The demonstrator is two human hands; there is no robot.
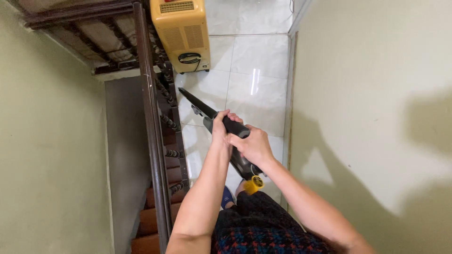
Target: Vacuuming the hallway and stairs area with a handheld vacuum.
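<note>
Both hands close around the long black handheld vacuum cleaner with a yellow end cap (234,141): left hand (220,129) grips the upper barrel, right hand (254,146) wraps the body, steadying it above the white tiled floor (256,66), nozzle angled toward the dark wooden stair railing (150,117).

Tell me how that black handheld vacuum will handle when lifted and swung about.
The vacuum looks rigid: its long black nozzle runs straight with no sag. It probably feels front-heavy, since the left hand and right hand both grip it near the middle. The smooth plastic body might slip in a loose grip, and the yellow end cap looks round enough to roll if laid down.
</note>
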